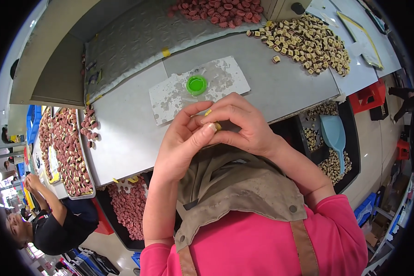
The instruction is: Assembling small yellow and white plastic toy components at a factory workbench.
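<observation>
In front of my apron, my left hand (181, 133) and my right hand (246, 122) meet, fingers bent and tips together. Between them they pinch a small yellowish-brown piece (218, 125), mostly covered by the fingers. A bit of bright yellow (208, 112) shows at a fingertip of my right hand; I cannot make out what it is. Just beyond the hands, a round green dish (197, 85) stands on a white board (234, 76) blotched with grey.
Small cream-and-dark square pieces (303, 43) are heaped at the back right; pink-red ridged pieces (221, 11) lie at the far side. Trays (88, 184) of red-and-cream pieces sit left, near a co-worker (55, 225). Below right, a black bin (354, 156) holds pieces and a blue scoop (333, 133).
</observation>
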